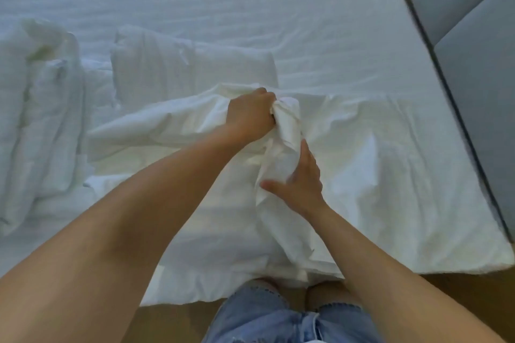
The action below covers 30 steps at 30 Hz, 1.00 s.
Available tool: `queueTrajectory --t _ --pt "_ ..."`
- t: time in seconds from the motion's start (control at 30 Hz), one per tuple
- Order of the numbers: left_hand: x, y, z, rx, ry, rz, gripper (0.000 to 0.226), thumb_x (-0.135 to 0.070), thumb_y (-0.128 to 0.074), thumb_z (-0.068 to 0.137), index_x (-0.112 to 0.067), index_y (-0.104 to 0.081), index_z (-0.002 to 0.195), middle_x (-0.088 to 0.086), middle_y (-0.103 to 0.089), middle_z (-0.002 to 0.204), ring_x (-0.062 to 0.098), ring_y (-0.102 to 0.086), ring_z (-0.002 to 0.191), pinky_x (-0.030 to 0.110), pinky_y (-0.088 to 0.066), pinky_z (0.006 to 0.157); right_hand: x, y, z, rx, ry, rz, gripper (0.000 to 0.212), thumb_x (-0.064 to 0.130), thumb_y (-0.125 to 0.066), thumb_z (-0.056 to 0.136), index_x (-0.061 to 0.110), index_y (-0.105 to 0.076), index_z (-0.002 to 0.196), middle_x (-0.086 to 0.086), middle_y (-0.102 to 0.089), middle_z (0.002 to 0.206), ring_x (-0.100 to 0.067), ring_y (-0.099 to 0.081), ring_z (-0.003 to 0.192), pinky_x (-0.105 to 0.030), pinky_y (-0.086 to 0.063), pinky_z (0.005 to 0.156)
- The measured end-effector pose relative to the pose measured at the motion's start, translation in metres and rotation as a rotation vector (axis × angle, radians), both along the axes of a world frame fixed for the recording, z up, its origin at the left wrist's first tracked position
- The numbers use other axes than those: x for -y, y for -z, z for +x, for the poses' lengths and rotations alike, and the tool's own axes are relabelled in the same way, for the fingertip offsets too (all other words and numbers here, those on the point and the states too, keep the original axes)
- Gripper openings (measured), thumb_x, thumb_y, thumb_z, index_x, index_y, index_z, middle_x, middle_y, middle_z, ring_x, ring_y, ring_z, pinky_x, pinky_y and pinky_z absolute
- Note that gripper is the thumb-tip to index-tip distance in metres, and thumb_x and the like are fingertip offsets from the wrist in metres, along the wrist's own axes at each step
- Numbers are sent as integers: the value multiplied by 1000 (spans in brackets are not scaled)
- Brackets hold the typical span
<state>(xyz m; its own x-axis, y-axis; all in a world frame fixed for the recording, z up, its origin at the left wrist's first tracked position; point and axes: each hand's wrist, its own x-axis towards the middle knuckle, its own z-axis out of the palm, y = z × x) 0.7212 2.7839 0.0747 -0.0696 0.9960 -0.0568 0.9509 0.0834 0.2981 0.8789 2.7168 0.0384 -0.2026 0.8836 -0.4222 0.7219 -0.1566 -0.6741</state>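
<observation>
The white crumpled cotton cover (348, 175) lies spread across the near half of the bed, its lower edge hanging over the side in front of the person, and a twisted rope of it rises from the middle into both hands. The left hand (249, 115) is clenched in a fist round the top of that rope, its fingers (267, 97) curled tight so that a wad of cloth bulges out just to the right of the knuckles. Lower on the same rope, the right hand (302, 184) holds the cloth in the fork between its wide-spread thumb and its forefinger; its other fingers lie along the far side of the fabric and are partly hidden. Just beyond the left hand a plump white pillow (192, 69) rests on the flat white mattress sheet (278, 8). Well to the left lies a heaped white quilt (41, 108). A grey padded headboard (473, 50) runs along the right edge of the bed. Nearest the camera are pale blue frayed denim shorts (264, 317) above a brown wooden floor (172, 320).
</observation>
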Motion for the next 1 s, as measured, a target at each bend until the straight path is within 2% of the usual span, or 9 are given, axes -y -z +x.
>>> queueTrajectory --t 0.07,0.17,0.37,0.5,0.6,0.7,0.8,0.87,1.0 --pt "-19 -9 -1 69 -73 6 16 -22 -48 88 -12 -58 95 5 -56 97 27 -56 86 30 -31 65 -6 9 2 -42 100 0 98 42 -75 73 18 -16 148 -4 -35 148 -28 -37 133 -49 -38 102" --pt "-46 -27 -6 130 -186 8 10 -19 -45 87 -15 -51 80 3 -52 88 24 -51 79 31 -33 65 -48 6 6 -18 150 123 34 20 -54 90 5 -48 120 -18 -61 113 -40 -57 104 -42 -46 82" --pt "-116 -59 -37 230 -442 16 20 -29 -54 85 -16 -65 94 6 -67 99 29 -61 88 31 -38 65 -190 -44 8 303 -136 435 3 8 -45 86 9 -47 88 -9 -53 79 -30 -46 69 -32 -30 56" --pt "-160 -69 -57 143 -589 5 22 -29 -51 88 -13 -62 100 7 -64 101 28 -55 82 32 -37 65 -280 -82 -22 473 -394 588 15 -3 -44 80 11 -40 83 -8 -51 78 -28 -43 66 -30 -26 52" --pt "-190 -65 -79 122 -715 98 22 -27 -46 92 -13 -61 101 8 -62 104 28 -54 85 33 -38 68 -335 -93 -61 468 -479 864 13 0 -49 85 8 -54 95 -14 -61 91 -31 -53 76 -30 -31 67" --pt "-231 -54 -104 165 -831 235 36 -36 -48 94 -11 -53 119 11 -56 122 32 -53 109 40 -42 85 -384 -83 -101 345 -327 1094 26 18 -57 92 11 -59 116 -14 -63 112 -31 -55 101 -39 -32 90" --pt "-257 -18 -108 117 -781 85 84 -53 -51 90 -8 -12 149 11 -18 155 32 -15 143 45 -19 114 -404 -41 -136 331 -220 888 58 34 -51 95 23 -27 147 -9 -32 149 -30 -29 135 -53 -14 110" --pt "-249 26 -94 34 -650 -139 97 -54 -50 90 -7 11 149 9 11 159 30 10 146 47 -3 116 -390 12 -143 474 -341 668 70 33 -42 98 27 2 151 -6 -2 159 -29 -4 145 -58 -3 112" --pt "-186 119 -40 -84 -297 -329 73 -44 -39 96 -12 -3 151 10 6 159 28 11 146 48 8 115 -304 120 -96 409 -429 439 69 36 -38 96 25 2 152 -5 5 159 -25 3 145 -57 -2 112"
